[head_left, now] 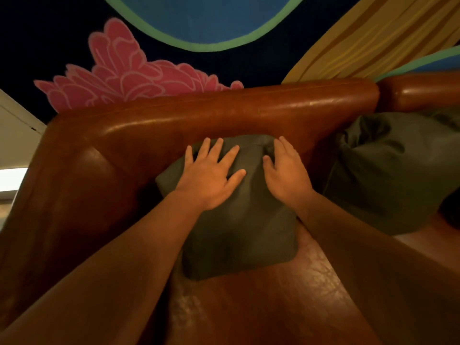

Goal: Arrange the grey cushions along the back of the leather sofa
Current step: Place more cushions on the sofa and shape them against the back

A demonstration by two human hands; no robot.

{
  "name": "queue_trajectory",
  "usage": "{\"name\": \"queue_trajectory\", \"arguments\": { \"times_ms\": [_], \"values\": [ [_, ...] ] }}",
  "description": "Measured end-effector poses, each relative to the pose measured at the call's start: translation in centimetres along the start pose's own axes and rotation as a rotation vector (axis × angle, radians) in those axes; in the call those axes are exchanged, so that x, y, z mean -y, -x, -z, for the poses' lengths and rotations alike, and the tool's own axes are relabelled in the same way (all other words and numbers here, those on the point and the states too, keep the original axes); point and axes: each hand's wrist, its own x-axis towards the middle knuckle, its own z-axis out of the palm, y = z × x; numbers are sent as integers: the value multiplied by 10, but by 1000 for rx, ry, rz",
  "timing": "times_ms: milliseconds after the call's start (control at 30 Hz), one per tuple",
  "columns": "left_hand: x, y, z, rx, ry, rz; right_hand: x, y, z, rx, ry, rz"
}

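Head view looks down on the sofa (219, 113), its brown leather back running left to right across the far side, with a painted wall (119, 68) behind. One grey cushion (239, 220) leans against the back near the left corner, its lower edge on the seat; a second cushion (388, 175) slumps to the right, well apart from the first.

Judging by the pose, the step in hand is pressing the left cushion into place. It should go well if both palms push evenly toward the back so the top edge sits flush under the rolled rim, then smooth the crease at the top middle rather than dragging the cover sideways. The right cushion looks crumpled and probably needs plumping next.

Left hand (211, 178) lies flat on the cushion's upper left face, fingers (227, 155) spread and straight, gripping nothing. Right hand (286, 173) rests on the upper right, fingers together, nearly straight, tips at the top crease. The cushion lies under both palms, extending near of the wrists.
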Motion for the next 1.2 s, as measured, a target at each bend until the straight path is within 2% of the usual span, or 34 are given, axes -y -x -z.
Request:
{"name": "queue_trajectory", "arguments": {
  "times_ms": [100, 167, 233, 333, 400, 467, 567, 633, 733, 833, 967, 1100, 1200],
  "values": [
    [-1, -4, 1, -23, 43, 16, -11, -2, 8, -84, -145, -129],
    [-5, -6, 6, -43, 50, 45, -20, -2, 13, -58, -167, -243],
    [-16, -15, 13, -47, 39, 113, -27, -4, 16, -1, -108, -258],
    [-39, -35, 22, -50, 49, 204, -30, -8, 16, -6, -82, -235],
    [-56, -48, 24, -110, 61, 109, -30, -11, 13, -31, -98, -232],
    [-74, -61, 23, -131, 122, -59, -34, -14, 9, -60, -148, -218],
    [-97, -80, 19, 25, 165, -210, -48, -16, 7, -68, -250, -182],
    [-106, -88, 16, 108, 159, -201, -59, -16, 8, -35, -358, -165],
    [-106, -96, 15, 112, 149, -180, -75, -15, 14, 8, -555, -226],
    [-102, -97, 14, 107, 145, -188, -86, -19, 18, 4, -637, -234],
    [-99, -95, 9, 77, 129, -184, -91, -25, 12, -20, -369, -27],
    [-96, -91, 5, 10, 161, -194, -93, -33, 15, 5, -256, -12],
    [-94, -86, 4, -68, 241, -202, -93, -40, 21, 88, -127, 29]
  ]
}}
